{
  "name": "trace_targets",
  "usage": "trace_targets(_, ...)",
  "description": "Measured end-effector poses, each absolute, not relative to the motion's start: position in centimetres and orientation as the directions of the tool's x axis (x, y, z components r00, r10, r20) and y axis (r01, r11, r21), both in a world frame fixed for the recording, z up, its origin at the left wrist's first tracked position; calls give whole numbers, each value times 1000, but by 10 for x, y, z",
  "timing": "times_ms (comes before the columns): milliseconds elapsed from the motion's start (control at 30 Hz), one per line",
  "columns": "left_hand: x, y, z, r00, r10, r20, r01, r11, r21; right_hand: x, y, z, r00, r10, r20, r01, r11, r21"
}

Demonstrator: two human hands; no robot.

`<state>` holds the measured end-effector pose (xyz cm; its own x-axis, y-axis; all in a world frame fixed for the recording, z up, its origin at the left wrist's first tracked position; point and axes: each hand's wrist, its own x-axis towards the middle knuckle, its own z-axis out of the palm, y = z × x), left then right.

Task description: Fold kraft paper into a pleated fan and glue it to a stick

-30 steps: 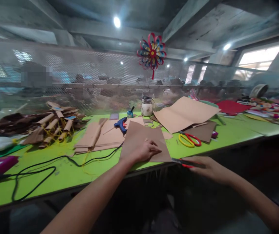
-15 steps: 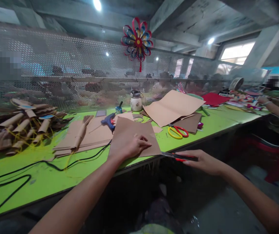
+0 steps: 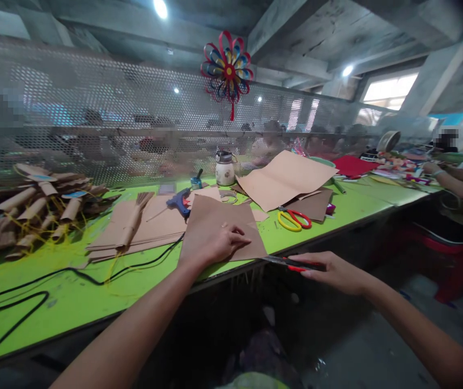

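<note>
**Right hand brings scissors to the near edge of a brown sheet as left hand lies on it**

The left hand (image 3: 223,244) lies palm down on the brown sheet (image 3: 215,216), half open with its fingers loosely bent, resting on the paper rather than grasping it. The sheet is at the near edge of the green tabletop (image 3: 69,302), in the middle of the scene. The right hand (image 3: 332,268) is closed around the red-handled scissors (image 3: 275,260), just beyond that edge. The blades point left and meet the sheet's near right corner; how far apart they stand is too small to tell.

Left of the sheet is a stack of paper (image 3: 107,229) with a paper roll (image 3: 133,224) lying on it. A blue glue gun (image 3: 180,203) rests between the stack and the sheet, and a black cord (image 3: 134,269) runs to the left across the tabletop. Farther left is a heap of rolled paper bundles (image 3: 39,210) with yellow strings.

Right of the sheet lie the yellow-and-red scissors (image 3: 295,220), near a large tan sheet (image 3: 288,178) that partly covers a darker piece of paper (image 3: 317,208). Behind stand a white bottle (image 3: 225,170) with a dark lid and a small blue jar (image 3: 196,182). A red sheet (image 3: 355,166) lies at far right, and a person's arm (image 3: 454,185) reaches in from the right. A looped flower ornament (image 3: 229,73) hangs at the mesh screen (image 3: 126,108).
</note>
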<state>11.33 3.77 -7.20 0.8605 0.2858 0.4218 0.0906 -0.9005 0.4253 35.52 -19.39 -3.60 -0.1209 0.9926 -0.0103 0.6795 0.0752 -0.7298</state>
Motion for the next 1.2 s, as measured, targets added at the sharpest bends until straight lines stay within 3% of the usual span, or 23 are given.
trace_targets(433, 114, 36, -71, 856, 276, 436, 87, -910, 406, 331, -167, -43, -155, 988, 26, 543, 107, -833)
trace_targets(767, 115, 35, -69, 854, 272, 444, 76, -909, 410, 335, -184, -36, -142, 990, -10, 615, 81, -785)
trace_targets(1200, 116, 36, -72, 848, 312, 428, 101, -888, 448, 315, -158, -41, -184, 983, 22, 509, 115, -853)
